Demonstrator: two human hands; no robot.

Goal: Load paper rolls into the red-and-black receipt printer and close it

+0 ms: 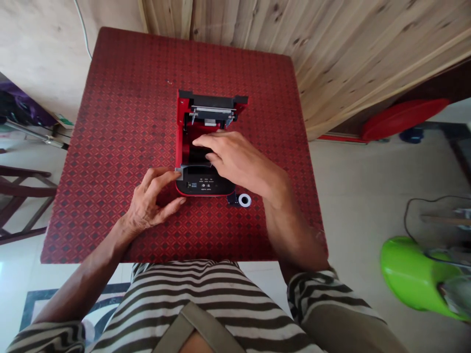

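A red and black label printer [206,184] stands on the table, its lid [213,105] raised at the back. My left hand [152,196] holds the printer's front left corner, fingertips on a grey piece at the side and thumb by the front edge. Over the open compartment [196,132] reaches my right hand [235,157], index finger stretched out and the other fingers partly hidden. I see nothing between its fingers. A small white roll [245,200] and a dark flat piece [232,198] lie beside the printer's front right corner.
The table [128,108] has a red patterned cover. Wood panelling [257,24] rises behind it. To the right on the floor are a lime-green plastic stool [412,274] and a red round object [405,117]. Dark wooden furniture [25,201] stands to the left.
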